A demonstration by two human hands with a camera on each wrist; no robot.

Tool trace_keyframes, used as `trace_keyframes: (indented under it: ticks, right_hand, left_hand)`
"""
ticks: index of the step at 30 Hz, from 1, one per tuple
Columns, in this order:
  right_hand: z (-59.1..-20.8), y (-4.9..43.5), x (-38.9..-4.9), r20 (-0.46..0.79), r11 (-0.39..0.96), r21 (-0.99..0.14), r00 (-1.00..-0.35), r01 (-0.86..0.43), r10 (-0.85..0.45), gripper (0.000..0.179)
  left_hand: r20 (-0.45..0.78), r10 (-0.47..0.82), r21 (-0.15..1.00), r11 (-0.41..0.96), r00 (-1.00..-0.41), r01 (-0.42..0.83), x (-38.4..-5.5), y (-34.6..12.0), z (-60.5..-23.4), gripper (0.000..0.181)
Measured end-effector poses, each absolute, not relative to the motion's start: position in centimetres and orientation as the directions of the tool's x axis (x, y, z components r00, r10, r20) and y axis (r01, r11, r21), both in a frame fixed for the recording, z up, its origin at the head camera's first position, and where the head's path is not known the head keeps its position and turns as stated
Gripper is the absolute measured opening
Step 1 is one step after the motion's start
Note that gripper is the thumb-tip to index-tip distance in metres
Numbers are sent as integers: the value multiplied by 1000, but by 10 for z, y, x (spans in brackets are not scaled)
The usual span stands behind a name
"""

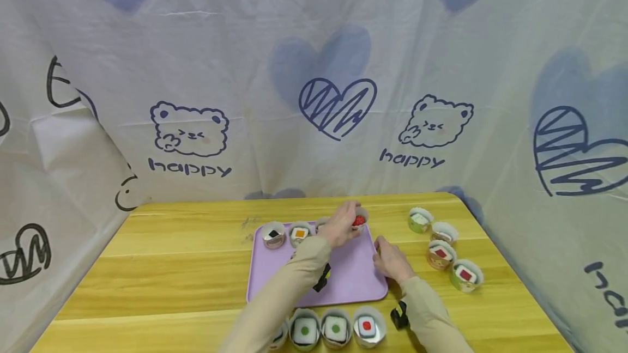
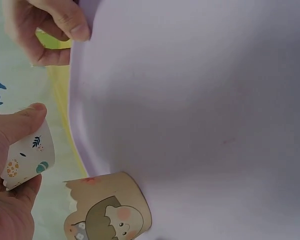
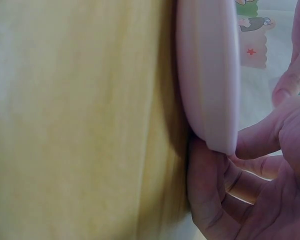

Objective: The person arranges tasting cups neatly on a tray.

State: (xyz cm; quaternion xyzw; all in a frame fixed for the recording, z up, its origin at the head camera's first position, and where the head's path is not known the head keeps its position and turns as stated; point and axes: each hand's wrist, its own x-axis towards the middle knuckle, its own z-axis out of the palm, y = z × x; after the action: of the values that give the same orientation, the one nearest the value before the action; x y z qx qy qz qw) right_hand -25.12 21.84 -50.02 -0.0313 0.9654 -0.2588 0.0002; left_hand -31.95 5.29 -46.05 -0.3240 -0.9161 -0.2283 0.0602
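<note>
Yellow wood-grain bench (image 1: 167, 271) carries a lilac rectangular tray (image 1: 354, 278), patterned round paper cups (image 1: 273, 241) along its far edge; the left hand (image 1: 340, 227) grips a white, red-filled paper cup (image 1: 361, 219) at the far-right corner; the right hand (image 1: 391, 258) pinches the right rim, presumably steadying it.

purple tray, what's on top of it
Three cups stand along the far edge of the tray, one mostly hidden behind the left hand. That hand holds another cup near the far right corner; whether it touches the tray is unclear. Anything beneath the left sleeve is covered.
</note>
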Motion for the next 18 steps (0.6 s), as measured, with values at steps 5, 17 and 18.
trace_keyframes:
  ticks: [5,17,18]
  right_hand:
    - [-501,218,-252,12,864,-500,-998,-57,-58,11]
    - [-502,219,-252,32,863,-501,-998,-67,-59,10]
    - [-502,219,-252,32,863,-501,-998,-68,-60,10]
  left_hand:
    - [229,554,360,716,-800,598,-322,56,-466,62]
    - [121,521,210,819,-845,534,-321,60,-470,52]
    - [114,517,187,827,-848,529,-321,61,-471,49]
